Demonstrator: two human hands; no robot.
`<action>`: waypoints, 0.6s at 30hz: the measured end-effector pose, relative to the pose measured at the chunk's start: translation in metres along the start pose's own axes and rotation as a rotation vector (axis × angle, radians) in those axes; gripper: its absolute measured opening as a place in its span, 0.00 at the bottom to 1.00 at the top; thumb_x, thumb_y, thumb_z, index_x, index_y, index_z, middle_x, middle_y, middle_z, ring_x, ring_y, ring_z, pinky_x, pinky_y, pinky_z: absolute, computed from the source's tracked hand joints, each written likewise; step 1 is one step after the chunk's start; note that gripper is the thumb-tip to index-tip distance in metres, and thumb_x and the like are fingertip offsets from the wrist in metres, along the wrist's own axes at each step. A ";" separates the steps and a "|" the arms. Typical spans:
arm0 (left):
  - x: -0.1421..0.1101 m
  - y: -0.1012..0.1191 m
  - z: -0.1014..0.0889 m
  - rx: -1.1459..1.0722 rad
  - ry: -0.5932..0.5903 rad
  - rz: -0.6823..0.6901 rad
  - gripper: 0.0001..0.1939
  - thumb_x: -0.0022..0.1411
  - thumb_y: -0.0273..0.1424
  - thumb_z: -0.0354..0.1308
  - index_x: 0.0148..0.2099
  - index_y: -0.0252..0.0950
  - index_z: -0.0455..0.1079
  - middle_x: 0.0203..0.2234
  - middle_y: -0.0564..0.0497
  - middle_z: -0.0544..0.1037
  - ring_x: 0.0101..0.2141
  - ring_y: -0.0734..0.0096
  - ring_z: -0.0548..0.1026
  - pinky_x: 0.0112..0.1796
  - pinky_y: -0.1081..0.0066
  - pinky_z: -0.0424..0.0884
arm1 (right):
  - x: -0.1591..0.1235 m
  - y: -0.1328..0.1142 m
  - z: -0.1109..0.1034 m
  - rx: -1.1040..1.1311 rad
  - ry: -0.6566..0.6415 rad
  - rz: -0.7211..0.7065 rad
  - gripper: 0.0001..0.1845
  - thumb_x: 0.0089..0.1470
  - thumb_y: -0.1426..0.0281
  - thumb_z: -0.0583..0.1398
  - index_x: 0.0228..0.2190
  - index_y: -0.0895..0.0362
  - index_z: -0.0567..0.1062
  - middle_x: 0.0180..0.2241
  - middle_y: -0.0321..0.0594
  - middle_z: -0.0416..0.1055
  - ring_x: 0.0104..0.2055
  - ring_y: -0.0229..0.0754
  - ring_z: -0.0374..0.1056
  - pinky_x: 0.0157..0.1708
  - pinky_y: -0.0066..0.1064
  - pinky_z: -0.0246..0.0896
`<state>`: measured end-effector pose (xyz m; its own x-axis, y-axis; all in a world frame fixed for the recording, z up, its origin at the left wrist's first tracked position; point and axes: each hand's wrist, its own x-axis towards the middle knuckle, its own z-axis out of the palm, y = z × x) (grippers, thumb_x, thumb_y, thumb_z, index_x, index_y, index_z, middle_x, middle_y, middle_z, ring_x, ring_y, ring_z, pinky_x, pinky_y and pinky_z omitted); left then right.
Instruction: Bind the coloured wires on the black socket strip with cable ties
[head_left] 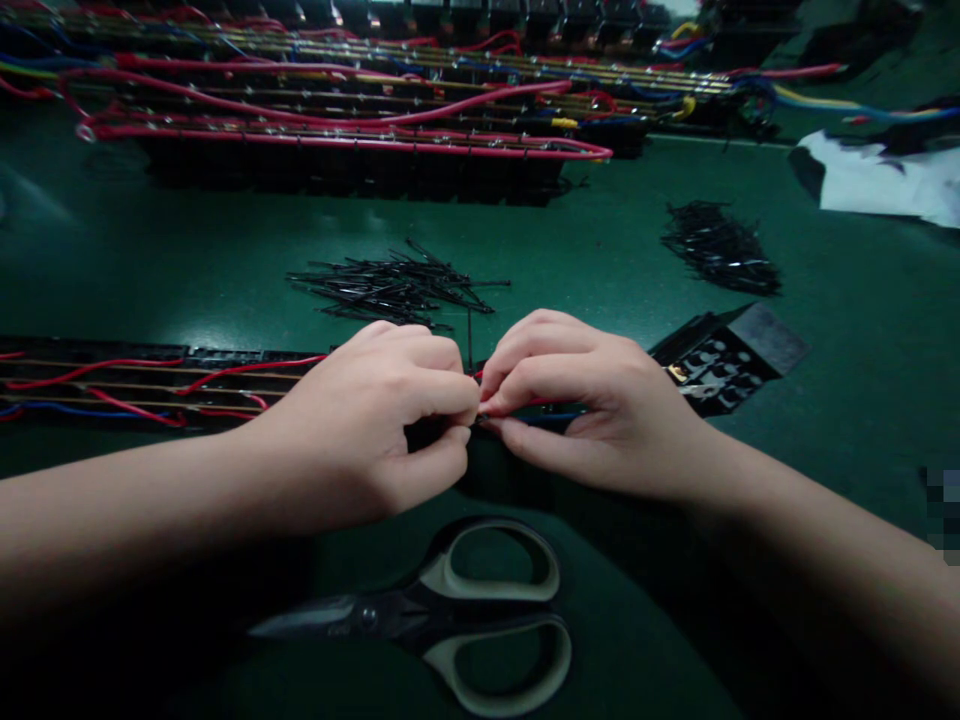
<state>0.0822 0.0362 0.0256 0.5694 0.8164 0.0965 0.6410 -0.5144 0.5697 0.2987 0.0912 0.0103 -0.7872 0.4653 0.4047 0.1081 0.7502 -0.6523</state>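
Observation:
A long black socket strip [142, 390] with brass rails and red and blue wires lies across the table in front of me. My left hand [397, 410] is closed over it, thumb and fingers pinched together. My right hand [577, 395] pinches from the other side, its fingertips almost touching the left ones. A thin black cable tie [470, 340] sticks up between the hands; its lower part is hidden by my fingers at the wires. Past my right hand, the strip's end block [724, 365] shows round holes and metal contacts.
Scissors [450, 610] with pale-lined handles lie below my hands. Loose cable ties form one pile [397, 285] behind my hands and another pile [720, 245] at the right. More wired strips [360, 130] line the back. A white torn sheet [885, 180] lies far right.

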 end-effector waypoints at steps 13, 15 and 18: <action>0.002 -0.002 0.001 0.020 -0.025 0.021 0.15 0.68 0.28 0.49 0.28 0.36 0.66 0.27 0.53 0.70 0.31 0.68 0.65 0.35 0.63 0.57 | 0.000 0.000 0.000 -0.001 0.006 -0.009 0.08 0.57 0.80 0.63 0.29 0.56 0.78 0.35 0.40 0.80 0.42 0.41 0.75 0.44 0.34 0.70; 0.002 -0.002 0.000 0.012 -0.028 0.025 0.15 0.70 0.28 0.48 0.29 0.36 0.67 0.27 0.53 0.71 0.31 0.68 0.65 0.35 0.63 0.57 | 0.001 0.000 0.000 0.000 0.010 -0.010 0.08 0.57 0.80 0.63 0.29 0.56 0.78 0.35 0.41 0.80 0.42 0.41 0.75 0.44 0.34 0.70; 0.002 -0.001 -0.001 0.006 -0.044 0.022 0.14 0.69 0.28 0.49 0.29 0.36 0.67 0.27 0.53 0.71 0.31 0.68 0.65 0.35 0.64 0.57 | 0.001 0.000 0.000 0.004 0.012 -0.009 0.08 0.56 0.80 0.63 0.29 0.56 0.78 0.35 0.40 0.80 0.42 0.41 0.75 0.44 0.34 0.70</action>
<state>0.0823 0.0389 0.0256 0.6056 0.7924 0.0732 0.6306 -0.5340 0.5631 0.2979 0.0915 0.0101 -0.7807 0.4645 0.4180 0.0987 0.7522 -0.6515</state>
